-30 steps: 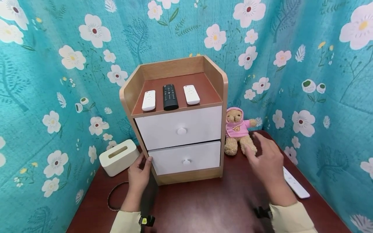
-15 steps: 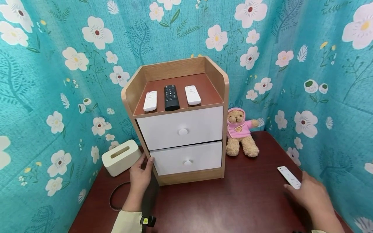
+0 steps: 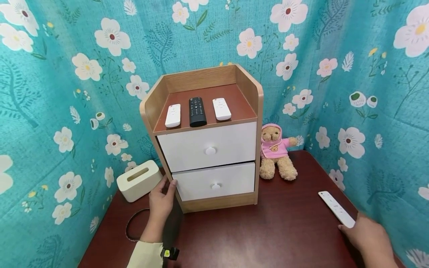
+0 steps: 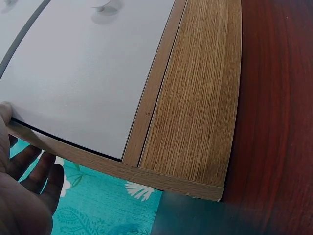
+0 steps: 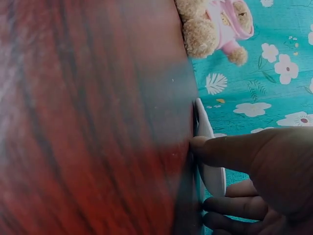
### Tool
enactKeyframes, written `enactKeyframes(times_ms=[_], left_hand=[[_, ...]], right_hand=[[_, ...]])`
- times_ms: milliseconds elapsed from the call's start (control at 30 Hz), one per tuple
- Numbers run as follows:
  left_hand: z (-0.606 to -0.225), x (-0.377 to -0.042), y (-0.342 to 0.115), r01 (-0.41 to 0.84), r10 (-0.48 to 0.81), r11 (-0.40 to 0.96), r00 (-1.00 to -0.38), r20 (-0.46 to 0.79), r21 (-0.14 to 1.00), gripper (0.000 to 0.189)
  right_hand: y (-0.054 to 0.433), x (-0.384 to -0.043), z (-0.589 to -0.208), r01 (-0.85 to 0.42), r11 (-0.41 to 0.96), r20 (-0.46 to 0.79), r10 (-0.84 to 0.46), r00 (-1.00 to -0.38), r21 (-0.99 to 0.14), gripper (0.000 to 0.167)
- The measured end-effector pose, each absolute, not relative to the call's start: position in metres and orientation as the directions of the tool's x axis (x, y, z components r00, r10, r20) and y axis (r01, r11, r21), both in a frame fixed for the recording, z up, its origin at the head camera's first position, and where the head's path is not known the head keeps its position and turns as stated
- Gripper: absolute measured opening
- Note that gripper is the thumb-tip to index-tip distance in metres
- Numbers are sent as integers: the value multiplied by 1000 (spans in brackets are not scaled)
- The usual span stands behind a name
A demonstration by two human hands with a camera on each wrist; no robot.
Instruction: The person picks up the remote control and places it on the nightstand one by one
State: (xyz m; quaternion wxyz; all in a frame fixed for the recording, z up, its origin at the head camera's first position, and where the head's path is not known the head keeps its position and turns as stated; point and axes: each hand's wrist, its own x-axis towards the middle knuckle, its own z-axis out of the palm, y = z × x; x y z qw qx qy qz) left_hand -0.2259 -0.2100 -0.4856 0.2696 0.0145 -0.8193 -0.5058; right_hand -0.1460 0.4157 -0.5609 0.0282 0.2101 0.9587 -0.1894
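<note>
A wooden cabinet (image 3: pixel 219 200) with two white drawers stands on the dark red table. My left hand (image 3: pixel 160 203) holds its lower left front edge. In the left wrist view the thumb lies on the front edge and the fingers (image 4: pixel 36 171) are loosely bent along the outer side. At the table's right edge, my right hand (image 3: pixel 370 238) grips the near end of a white remote control (image 3: pixel 335 208) lying there. In the right wrist view the thumb is on one side of the remote control (image 5: pixel 205 122) and the other fingers are on the far side.
On the cabinet top lie two white remotes (image 3: pixel 172 115) (image 3: pixel 221 109) and a black remote (image 3: pixel 197 112). A teddy bear (image 3: pixel 275 150) in pink sits right of the cabinet. To the left are a cream tissue box (image 3: pixel 139 182) and a thin dark loop (image 3: pixel 129 225). Floral curtain (image 3: pixel 207 48) surrounds the table.
My right hand has moved from in front of the teddy bear rightward and nearer, to the white remote's near end. The left hand stays at the cabinet edge; both drawers remain closed.
</note>
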Motion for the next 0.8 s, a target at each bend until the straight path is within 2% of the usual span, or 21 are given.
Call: enactKeyframes(times_ms=[200, 367, 600, 800], left_hand=[[-486, -226, -209, 263, -290, 487, -851, 438, 833, 44], [-485, -225, -210, 252, -299, 485, -852, 430, 838, 45], [-484, -225, -210, 250, -289, 491, -857, 427, 834, 47], [-485, -226, -210, 252, -293, 472, -859, 420, 845, 47]], right_hand=[[418, -144, -560, 425, 843, -182, 385, -905, -329, 67], [416, -145, -560, 419, 846, -182, 379, -907, -331, 68], [417, -144, -560, 415, 837, -200, 365, -909, -358, 80], [411, -143, -555, 384, 830, -102, 376, -921, -405, 72]])
